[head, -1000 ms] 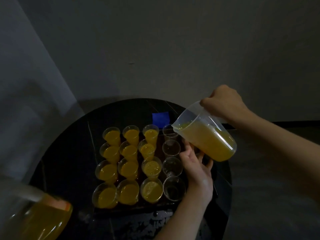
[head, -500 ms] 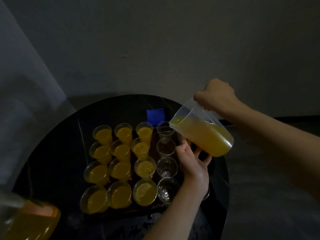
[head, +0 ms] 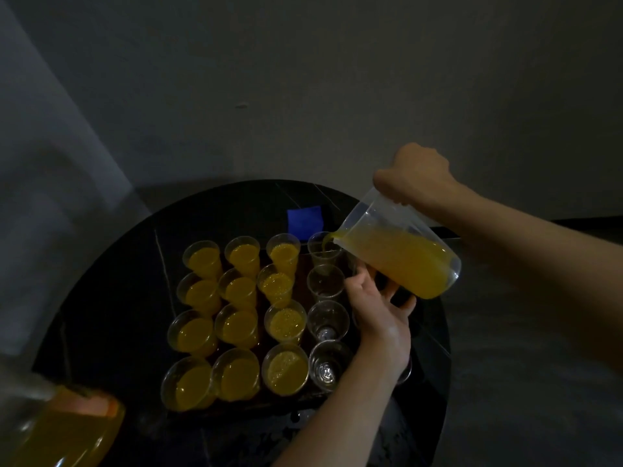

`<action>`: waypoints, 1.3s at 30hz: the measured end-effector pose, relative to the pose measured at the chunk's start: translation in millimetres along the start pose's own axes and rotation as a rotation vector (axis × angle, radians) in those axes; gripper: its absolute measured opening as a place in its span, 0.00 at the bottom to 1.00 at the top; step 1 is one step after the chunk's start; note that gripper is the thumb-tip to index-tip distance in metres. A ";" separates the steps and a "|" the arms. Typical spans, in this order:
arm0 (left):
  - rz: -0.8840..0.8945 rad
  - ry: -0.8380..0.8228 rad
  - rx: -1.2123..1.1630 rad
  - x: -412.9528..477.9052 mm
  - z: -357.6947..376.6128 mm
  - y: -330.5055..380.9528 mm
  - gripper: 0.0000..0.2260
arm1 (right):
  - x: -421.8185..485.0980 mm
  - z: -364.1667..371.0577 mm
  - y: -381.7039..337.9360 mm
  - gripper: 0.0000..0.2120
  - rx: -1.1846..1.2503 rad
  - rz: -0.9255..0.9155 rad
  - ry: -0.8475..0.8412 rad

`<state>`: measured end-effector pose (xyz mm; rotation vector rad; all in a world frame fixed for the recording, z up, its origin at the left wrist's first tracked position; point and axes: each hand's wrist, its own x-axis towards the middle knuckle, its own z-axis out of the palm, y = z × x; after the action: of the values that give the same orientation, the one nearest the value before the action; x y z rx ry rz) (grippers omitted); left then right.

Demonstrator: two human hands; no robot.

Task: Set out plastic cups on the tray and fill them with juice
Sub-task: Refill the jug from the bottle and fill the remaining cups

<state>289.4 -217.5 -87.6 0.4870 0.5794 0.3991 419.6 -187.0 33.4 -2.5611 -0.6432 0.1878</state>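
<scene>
My right hand [head: 416,173] grips the handle of a clear plastic jug [head: 401,254] of orange juice. The jug is tilted to the left, and a thin stream runs from its spout into the far clear cup [head: 324,252] of the right column. My left hand [head: 379,310] reaches up under the jug with straight fingers that touch its underside. A dark tray [head: 269,404] carries three columns of cups filled with juice [head: 236,326]. Behind the stream's cup, toward me, stand three clear cups [head: 328,320] without juice.
The tray sits on a round black table [head: 111,298]. A blue square [head: 304,219] lies behind the tray. A big juice bottle with an orange label [head: 57,429] fills the near left corner. Another clear cup [head: 404,372] shows beside my left wrist.
The jug has tipped further and juice now flows from its spout into the far right cup. My left hand stays under the jug.
</scene>
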 end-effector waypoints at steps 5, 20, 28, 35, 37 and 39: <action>-0.007 0.003 -0.006 2.6 1.8 0.2 0.23 | 3.6 -0.1 -0.3 0.08 -0.014 0.000 0.014; -0.016 -0.019 -0.027 2.3 6.3 0.5 0.22 | 3.3 -3.5 -3.5 0.09 -0.039 -0.011 0.042; -0.018 -0.018 -0.043 1.8 4.7 -1.0 0.23 | 5.0 -0.5 -1.7 0.10 -0.028 0.005 0.024; -0.004 -0.011 -0.037 2.7 3.3 -2.4 0.22 | 3.6 1.3 2.2 0.12 -0.002 0.005 0.022; -0.006 -0.010 -0.040 3.1 3.3 -2.8 0.22 | 3.6 2.4 2.1 0.12 -0.015 0.018 0.036; -0.008 -0.010 -0.044 5.0 4.0 -2.8 0.22 | 4.9 3.7 1.4 0.12 -0.031 0.030 0.043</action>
<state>296.2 -218.6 -88.3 0.4443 0.5617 0.4007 423.6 -184.1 29.4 -2.5985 -0.5961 0.1341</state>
